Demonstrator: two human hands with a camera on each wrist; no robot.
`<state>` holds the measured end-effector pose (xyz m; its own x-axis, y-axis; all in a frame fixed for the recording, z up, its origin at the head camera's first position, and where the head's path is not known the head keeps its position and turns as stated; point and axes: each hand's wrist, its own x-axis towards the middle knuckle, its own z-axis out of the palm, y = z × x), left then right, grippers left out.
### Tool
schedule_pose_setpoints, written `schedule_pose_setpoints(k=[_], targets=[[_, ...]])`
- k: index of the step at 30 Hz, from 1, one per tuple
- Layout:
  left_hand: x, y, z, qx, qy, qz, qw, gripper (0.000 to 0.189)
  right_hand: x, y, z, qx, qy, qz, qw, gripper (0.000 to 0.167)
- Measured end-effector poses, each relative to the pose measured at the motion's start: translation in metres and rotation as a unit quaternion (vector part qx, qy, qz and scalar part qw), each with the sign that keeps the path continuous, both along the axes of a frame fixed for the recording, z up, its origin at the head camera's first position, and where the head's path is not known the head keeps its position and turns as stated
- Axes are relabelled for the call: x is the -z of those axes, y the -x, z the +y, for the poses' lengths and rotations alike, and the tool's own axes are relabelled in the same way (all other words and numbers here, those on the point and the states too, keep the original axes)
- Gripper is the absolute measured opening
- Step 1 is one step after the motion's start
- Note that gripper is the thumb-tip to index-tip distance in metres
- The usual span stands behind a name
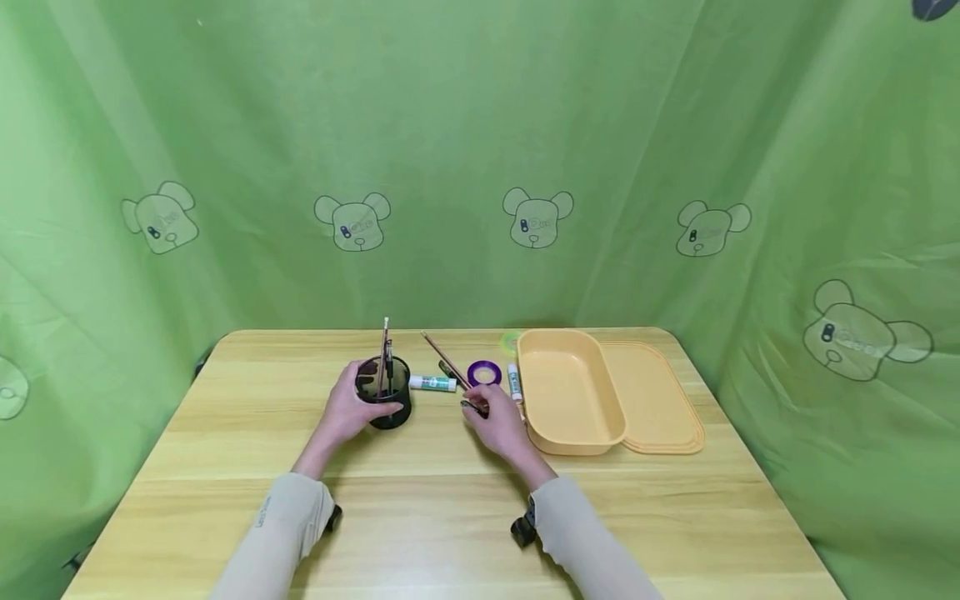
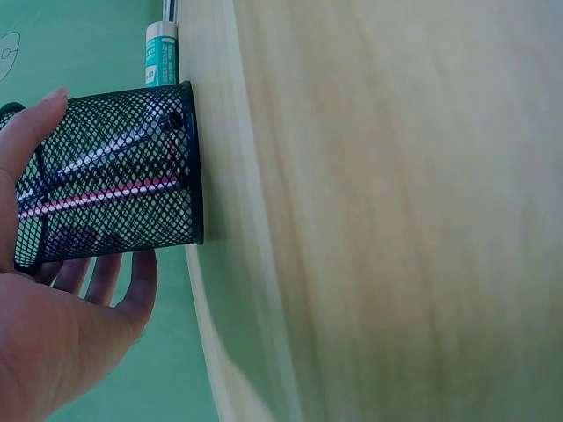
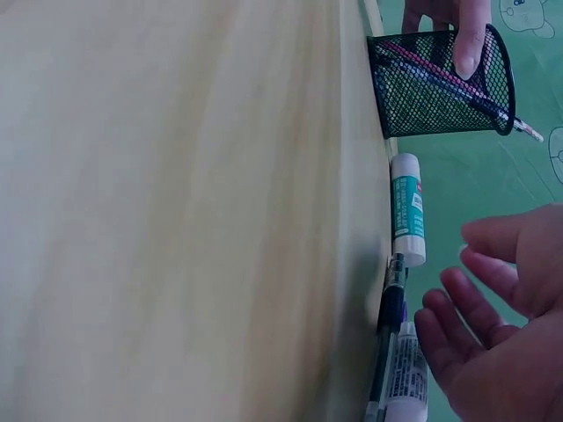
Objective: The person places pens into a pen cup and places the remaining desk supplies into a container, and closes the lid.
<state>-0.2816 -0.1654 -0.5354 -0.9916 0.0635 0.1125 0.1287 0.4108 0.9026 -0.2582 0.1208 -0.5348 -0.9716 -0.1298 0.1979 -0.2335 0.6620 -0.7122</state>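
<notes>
My left hand (image 1: 348, 410) grips a black mesh pen holder (image 2: 114, 176), its thumb on the near side and fingers round the far side. A pencil (image 1: 383, 354) and a dark pen (image 1: 389, 367) stand tilted inside the holder. Just over the tabletop, my right hand (image 3: 501, 325) has its fingers loosely bent, with nothing visible between thumb and fingertips. Close by those fingertips lies a pen (image 3: 387, 343) with a dark grip. A brown pencil (image 1: 444, 358) slants across the table, its near end overlapped by the right hand in the head view.
A glue stick (image 1: 433, 383) lies between the hands. Beyond the right hand are a purple tape roll (image 1: 472, 373), another white tube (image 1: 513, 382) and a green ring-shaped item (image 1: 509, 342). An orange-yellow box (image 1: 573, 437) stands at right, beside its flat lid (image 1: 652, 400).
</notes>
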Motion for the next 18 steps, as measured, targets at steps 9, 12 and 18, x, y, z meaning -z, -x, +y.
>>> schedule_pose_setpoints(k=[9,12,18], targets=[[0.003,0.000,-0.001,-0.005,0.006,-0.003,1.0000,0.096,0.011,-0.004,0.007,-0.002,-0.056,0.012,0.9983,0.030],[0.003,0.000,-0.001,-0.003,0.006,-0.003,1.0000,0.096,0.013,-0.003,0.008,0.000,-0.065,0.024,0.9976,0.031],[0.002,0.000,-0.001,-0.001,0.001,-0.003,1.0000,0.095,0.013,0.005,0.006,0.005,-0.094,0.031,0.9951,0.030]])
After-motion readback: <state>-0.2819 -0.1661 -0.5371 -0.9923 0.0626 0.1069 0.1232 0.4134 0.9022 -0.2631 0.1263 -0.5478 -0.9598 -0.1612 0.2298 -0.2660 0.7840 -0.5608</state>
